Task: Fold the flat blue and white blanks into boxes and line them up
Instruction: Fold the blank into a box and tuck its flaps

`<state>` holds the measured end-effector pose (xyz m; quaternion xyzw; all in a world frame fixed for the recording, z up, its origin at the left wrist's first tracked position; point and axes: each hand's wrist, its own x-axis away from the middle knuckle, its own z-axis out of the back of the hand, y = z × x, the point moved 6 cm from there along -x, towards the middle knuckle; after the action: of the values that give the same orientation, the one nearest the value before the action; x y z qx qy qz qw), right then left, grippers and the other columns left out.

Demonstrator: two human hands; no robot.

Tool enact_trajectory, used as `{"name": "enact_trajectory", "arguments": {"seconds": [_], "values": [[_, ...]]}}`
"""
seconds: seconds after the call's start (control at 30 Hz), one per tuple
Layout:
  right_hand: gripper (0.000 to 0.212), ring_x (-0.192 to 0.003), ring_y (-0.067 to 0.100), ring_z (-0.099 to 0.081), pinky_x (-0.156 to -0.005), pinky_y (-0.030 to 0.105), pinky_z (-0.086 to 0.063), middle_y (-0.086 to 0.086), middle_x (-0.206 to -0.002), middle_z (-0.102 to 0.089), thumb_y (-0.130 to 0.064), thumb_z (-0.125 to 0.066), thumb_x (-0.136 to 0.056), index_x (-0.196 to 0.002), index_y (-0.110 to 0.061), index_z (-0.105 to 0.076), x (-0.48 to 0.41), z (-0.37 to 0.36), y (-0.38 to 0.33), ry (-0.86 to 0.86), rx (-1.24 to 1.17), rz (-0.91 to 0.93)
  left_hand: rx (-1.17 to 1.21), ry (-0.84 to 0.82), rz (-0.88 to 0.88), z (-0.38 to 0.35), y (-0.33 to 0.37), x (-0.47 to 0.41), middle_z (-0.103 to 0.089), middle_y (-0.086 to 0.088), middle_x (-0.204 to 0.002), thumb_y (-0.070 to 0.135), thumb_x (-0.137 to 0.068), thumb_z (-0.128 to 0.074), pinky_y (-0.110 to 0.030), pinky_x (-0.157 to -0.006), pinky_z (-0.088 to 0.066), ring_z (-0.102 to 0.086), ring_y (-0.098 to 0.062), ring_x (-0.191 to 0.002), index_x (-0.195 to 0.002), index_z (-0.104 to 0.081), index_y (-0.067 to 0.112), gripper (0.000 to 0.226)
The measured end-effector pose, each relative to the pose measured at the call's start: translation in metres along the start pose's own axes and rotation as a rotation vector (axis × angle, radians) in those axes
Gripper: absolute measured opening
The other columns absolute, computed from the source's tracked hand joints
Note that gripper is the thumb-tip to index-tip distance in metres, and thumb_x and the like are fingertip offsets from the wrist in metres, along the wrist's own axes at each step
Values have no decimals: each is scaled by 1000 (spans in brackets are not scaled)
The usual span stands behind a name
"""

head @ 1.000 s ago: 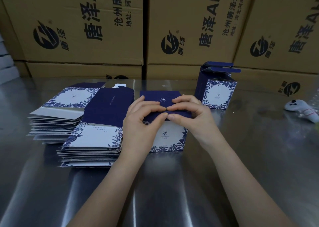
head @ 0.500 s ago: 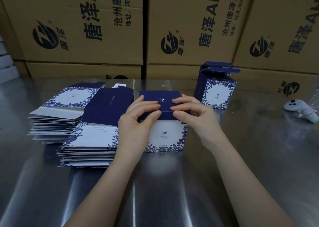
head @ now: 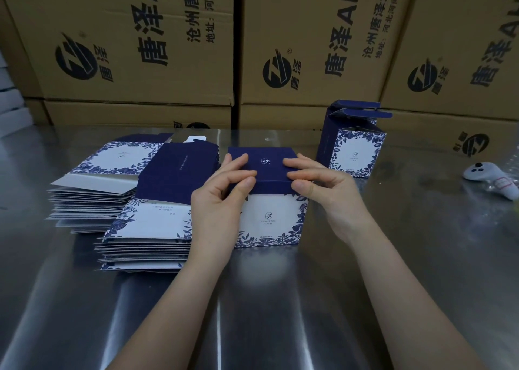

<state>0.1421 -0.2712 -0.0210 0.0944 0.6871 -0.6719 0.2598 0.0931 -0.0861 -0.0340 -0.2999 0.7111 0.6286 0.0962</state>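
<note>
Left hand (head: 219, 201) and right hand (head: 331, 192), fingers (head: 238, 174) curled, pinch the six o'clock lid edge of the box (head: 269, 220). Its thin card looks light and easily creased, so it is best gripped at the folded corners.

The box (head: 269, 218) in my grip stands upright, navy lid folded down flat, white floral-bordered front facing me. Left of the grip lie flat blanks: a near stack (head: 146, 229) and a far stack (head: 92, 189). Beyond the grip to the right stands a second box (head: 355, 153), top flaps open.

Dim, cool light; soft glare streaks the metal table (head: 280, 313) below the hands; edges bow, perhaps slightly blurred.
</note>
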Motion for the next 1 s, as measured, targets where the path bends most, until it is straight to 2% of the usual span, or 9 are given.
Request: {"name": "enact_trajectory", "arguments": {"seconds": [0.17,0.3,0.43,0.53,0.67,0.83,1.0], "values": [[16,-128,10,-51,-107,36,-41,-1,-107,-73,-13,-72,-67,-82,-11,-74,0,2,1,36,-57,4,24,11,-5,0,1,2,-66,26,-122,9,-95,-63,-8,-104,-37,-46,7,-131,-86,-78,42,37],[15,-127,11,-52,-106,33,-42,-2,-103,-74,-13,-71,-67,-81,-11,-74,-1,2,1,45,-47,24,27,8,-7,-1,1,2,-67,25,-120,10,-94,-63,-9,-105,-38,-47,6,-132,-84,-78,41,37],[16,-129,8,-49,-111,38,-36,0,-112,-72,-13,-71,-69,-85,-13,-76,0,3,4,-11,-104,-23,59,19,4,0,1,3,-67,24,-121,9,-94,-64,-9,-102,-40,-47,6,-131,-85,-78,43,38],[15,-129,5,-49,-113,41,-34,1,-117,-70,-13,-71,-70,-83,-16,-78,0,5,6,-37,-162,-54,121,52,35,1,-3,4,-68,24,-120,8,-92,-66,-22,-107,-43,-50,3,-131,-85,-79,40,35],[12,-127,8,-52,-112,41,-34,1,-111,-72,-14,-72,-69,-78,-18,-79,-1,6,6,-6,-159,-23,193,87,81,1,-9,6,-68,25,-120,9,-91,-68,-40,-111,-42,-53,-6,-131,-84,-80,35,29],[11,-125,10,-54,-110,39,-37,1,-105,-74,-13,-72,-68,-76,-18,-79,-1,6,5,16,-143,2,180,84,87,2,-9,5,-67,24,-121,10,-91,-67,-42,-111,-42,-53,-7,-130,-85,-80,36,29],[15,-131,6,-47,-111,38,-35,0,-119,-69,-16,-73,-69,-82,-20,-79,1,4,5,-78,-203,-50,188,82,81,1,-10,8,-66,25,-124,13,-95,-62,-40,-112,-41,-51,-2,-131,-92,-79,38,30]]}}
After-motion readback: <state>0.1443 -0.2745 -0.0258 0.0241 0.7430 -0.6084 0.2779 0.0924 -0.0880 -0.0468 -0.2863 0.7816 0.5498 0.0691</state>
